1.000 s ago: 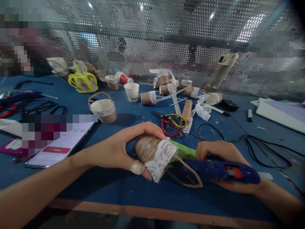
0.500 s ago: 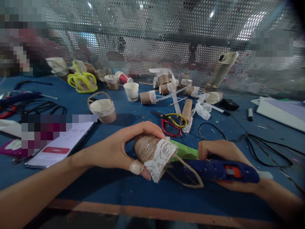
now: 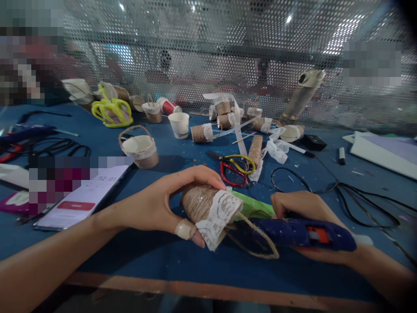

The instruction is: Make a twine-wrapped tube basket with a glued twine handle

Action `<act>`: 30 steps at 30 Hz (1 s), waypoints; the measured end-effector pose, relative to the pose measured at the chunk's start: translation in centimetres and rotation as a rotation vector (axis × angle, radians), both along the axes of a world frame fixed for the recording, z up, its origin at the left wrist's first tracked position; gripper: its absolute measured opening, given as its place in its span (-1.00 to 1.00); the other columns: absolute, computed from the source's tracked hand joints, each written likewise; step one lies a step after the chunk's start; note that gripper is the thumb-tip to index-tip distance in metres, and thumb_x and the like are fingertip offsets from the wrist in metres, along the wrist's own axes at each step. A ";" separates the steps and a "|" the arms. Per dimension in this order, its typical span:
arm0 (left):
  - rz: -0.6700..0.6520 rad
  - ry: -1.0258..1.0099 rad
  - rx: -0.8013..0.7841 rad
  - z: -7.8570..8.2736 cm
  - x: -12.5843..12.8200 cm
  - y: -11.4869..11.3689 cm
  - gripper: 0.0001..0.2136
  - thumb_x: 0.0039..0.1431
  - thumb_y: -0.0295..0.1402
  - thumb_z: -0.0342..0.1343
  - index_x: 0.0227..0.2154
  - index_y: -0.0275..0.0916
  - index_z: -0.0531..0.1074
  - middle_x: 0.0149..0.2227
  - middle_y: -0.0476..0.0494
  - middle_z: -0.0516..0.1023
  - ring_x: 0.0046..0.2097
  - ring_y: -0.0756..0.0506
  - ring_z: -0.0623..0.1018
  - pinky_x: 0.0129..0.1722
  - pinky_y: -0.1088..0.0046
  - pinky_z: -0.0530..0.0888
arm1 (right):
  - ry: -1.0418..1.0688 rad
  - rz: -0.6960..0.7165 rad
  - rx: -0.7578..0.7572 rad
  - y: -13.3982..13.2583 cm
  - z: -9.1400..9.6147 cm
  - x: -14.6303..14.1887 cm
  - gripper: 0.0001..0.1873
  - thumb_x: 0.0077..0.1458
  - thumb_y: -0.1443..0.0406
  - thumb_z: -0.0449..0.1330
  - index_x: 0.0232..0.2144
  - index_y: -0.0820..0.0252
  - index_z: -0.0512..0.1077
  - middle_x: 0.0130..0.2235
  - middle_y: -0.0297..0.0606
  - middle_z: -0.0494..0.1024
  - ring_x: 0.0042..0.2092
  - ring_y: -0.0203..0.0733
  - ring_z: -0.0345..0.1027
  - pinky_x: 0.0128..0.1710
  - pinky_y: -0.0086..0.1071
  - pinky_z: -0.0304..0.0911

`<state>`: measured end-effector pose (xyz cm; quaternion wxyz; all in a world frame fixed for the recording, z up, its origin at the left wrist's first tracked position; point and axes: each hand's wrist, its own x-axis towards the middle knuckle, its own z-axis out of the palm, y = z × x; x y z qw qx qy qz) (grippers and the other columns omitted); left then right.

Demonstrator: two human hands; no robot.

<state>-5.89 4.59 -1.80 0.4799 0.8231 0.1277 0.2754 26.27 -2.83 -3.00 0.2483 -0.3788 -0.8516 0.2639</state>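
The surface [image 3: 182,263] is blue, with an orange-brown edge [image 3: 195,288] along the bottom of the frame. At left lies a phone [image 3: 81,195]; above it, toward the upper left, stands a yellow looped item [image 3: 112,114]. A twine-and-lace basket [image 3: 146,161] and a white paper cup [image 3: 179,127] stand upright left of centre. Scissors [image 3: 223,159] lie near the middle, just left of a twine-wrapped roll [image 3: 256,150]. Loose black cable [image 3: 339,187] and white sheets [image 3: 387,158] lie at right.
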 end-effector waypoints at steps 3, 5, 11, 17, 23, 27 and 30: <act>-0.004 0.004 -0.001 0.1 0.0 0.0 -0.32 -0.15 -0.30 0.52 0.09 -0.12 0.42 0.08 -0.27 0.46 0.13 -0.31 0.45 0.16 0.21 0.41 | -0.013 0.005 -0.009 0.0 0.0 0.1 -0.74 -0.16 0.38 0.12 -0.48 0.09 0.05 -0.53 -0.49 0.19 -0.52 -0.34 -0.04 -0.50 -0.40 -0.13; -0.006 -0.002 -0.001 0.1 0.1 0.0 -0.31 -0.17 -0.32 0.53 0.08 -0.12 0.42 0.08 -0.26 0.46 0.12 -0.30 0.46 0.16 0.22 0.41 | -0.019 0.008 -0.013 0.0 0.0 0.2 -0.73 -0.14 0.37 0.13 -0.48 0.09 0.04 -0.53 -0.49 0.18 -0.52 -0.34 -0.06 -0.51 -0.39 -0.14; -0.010 -0.017 -0.008 0.1 0.2 -0.1 -0.31 -0.17 -0.38 0.53 0.08 -0.11 0.42 0.08 -0.24 0.46 0.11 -0.27 0.46 0.16 0.26 0.40 | -0.014 0.002 -0.005 0.0 0.0 0.1 -0.78 -0.14 0.36 0.10 -0.48 0.09 0.06 -0.54 -0.48 0.19 -0.53 -0.34 -0.05 -0.52 -0.40 -0.14; -0.008 -0.025 -0.016 0.0 0.1 -0.1 -0.33 -0.16 -0.30 0.53 0.08 -0.12 0.43 0.07 -0.26 0.46 0.11 -0.30 0.47 0.15 0.23 0.41 | 0.027 -0.004 -0.014 0.2 0.1 0.1 -0.75 -0.05 0.29 0.18 -0.48 0.09 0.10 -0.54 -0.47 0.23 -0.53 -0.33 0.00 -0.53 -0.41 -0.09; -0.004 -0.020 -0.007 0.0 0.0 -0.1 -0.36 -0.12 -0.25 0.51 0.08 -0.11 0.44 0.07 -0.27 0.46 0.11 -0.30 0.46 0.15 0.21 0.41 | 0.036 0.006 -0.041 0.0 -0.1 0.0 -0.79 -0.02 0.27 0.18 -0.45 0.10 0.16 -0.50 -0.43 0.30 -0.50 -0.30 0.08 -0.49 -0.40 -0.02; -0.003 -0.025 -0.011 -0.1 0.0 -0.1 -0.34 -0.13 -0.25 0.51 0.08 -0.12 0.43 0.07 -0.28 0.46 0.11 -0.30 0.47 0.13 0.23 0.43 | 0.028 -0.009 -0.042 -0.1 -0.1 0.1 -0.81 -0.02 0.28 0.16 -0.46 0.10 0.15 -0.51 -0.42 0.29 -0.50 -0.30 0.06 -0.48 -0.39 -0.04; 0.000 -0.019 -0.011 -0.1 0.0 -0.1 -0.33 -0.13 -0.27 0.52 0.09 -0.13 0.42 0.08 -0.27 0.46 0.12 -0.29 0.46 0.14 0.26 0.42 | 0.025 -0.007 -0.042 -0.1 -0.1 0.2 -0.81 -0.03 0.28 0.16 -0.46 0.09 0.16 -0.51 -0.42 0.30 -0.50 -0.29 0.08 -0.48 -0.39 -0.04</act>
